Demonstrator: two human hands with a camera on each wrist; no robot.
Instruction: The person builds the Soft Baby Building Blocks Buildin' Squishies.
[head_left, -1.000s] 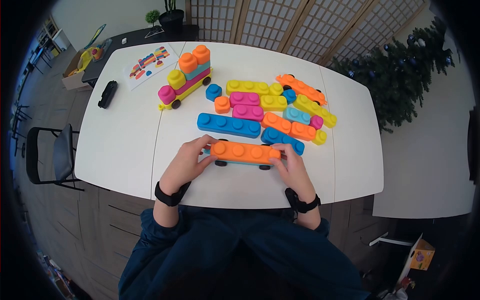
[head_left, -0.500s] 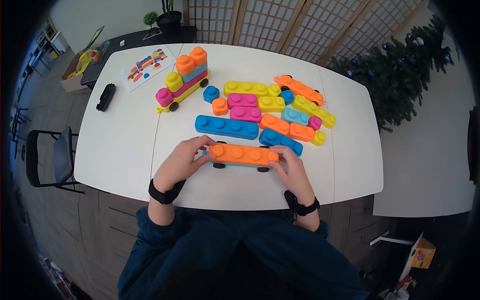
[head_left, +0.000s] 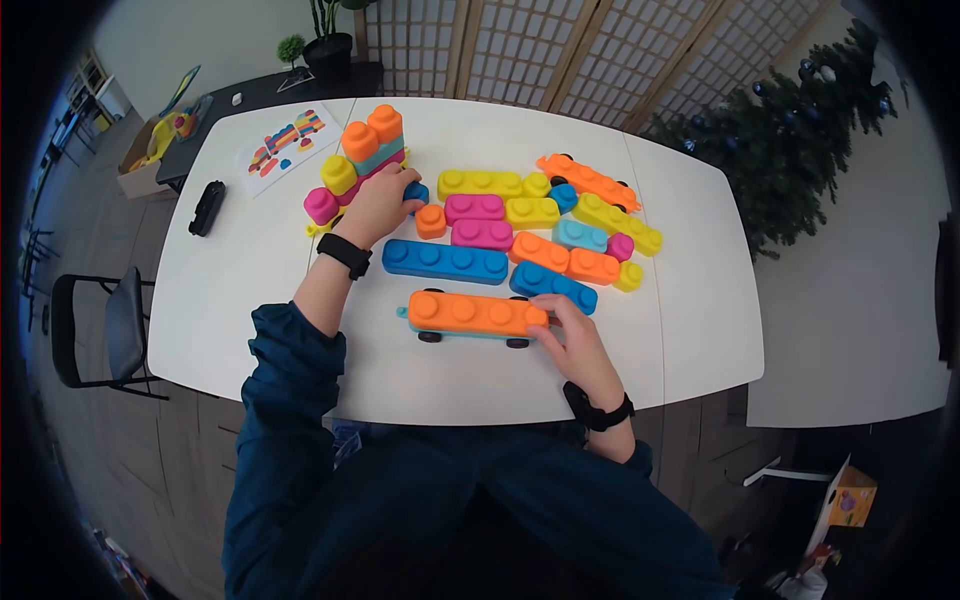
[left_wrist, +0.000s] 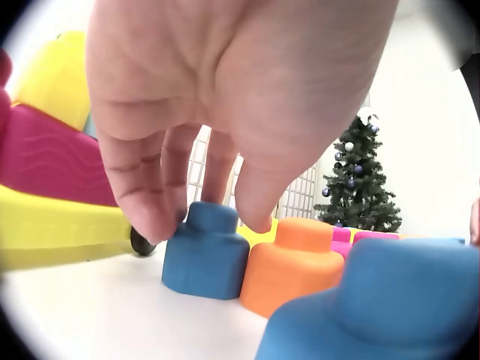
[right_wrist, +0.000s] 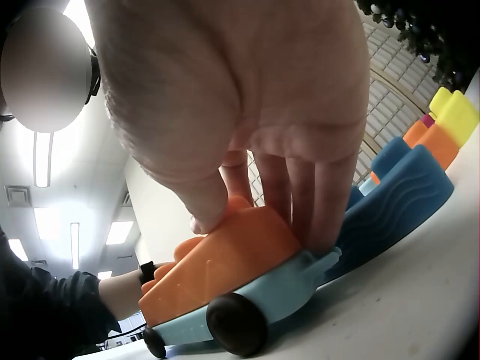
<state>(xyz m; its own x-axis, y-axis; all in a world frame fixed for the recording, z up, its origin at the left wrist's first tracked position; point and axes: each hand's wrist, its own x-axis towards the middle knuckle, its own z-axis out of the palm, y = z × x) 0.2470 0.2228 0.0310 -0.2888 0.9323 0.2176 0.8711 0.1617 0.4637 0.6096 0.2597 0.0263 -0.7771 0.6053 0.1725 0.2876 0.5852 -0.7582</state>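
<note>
The left hand (head_left: 375, 208) reaches down over a small blue block (left_wrist: 206, 259) that stands on the table. Its fingers come down beside and behind the block's stud, with the thumb at the other side. A small orange block (left_wrist: 292, 270) stands right beside the blue one. The right hand (head_left: 577, 345) holds the right end of a long orange block (head_left: 470, 314), thumb on the near side and fingers on the far side. This block sits on a light-blue wheeled base (right_wrist: 274, 296) with black wheels.
Beyond the hands lie several loose blocks, among them a long blue block (head_left: 445, 261) and an orange wheeled base (head_left: 590, 182). A yellow wheeled base (left_wrist: 60, 229) carrying stacked blocks stands by the left hand. A picture sheet (head_left: 290, 150) and a black object (head_left: 207, 208) lie at left.
The left hand has left the long orange block and moved up and left to the small blue block. The right hand has kept its hold on the orange block.
</note>
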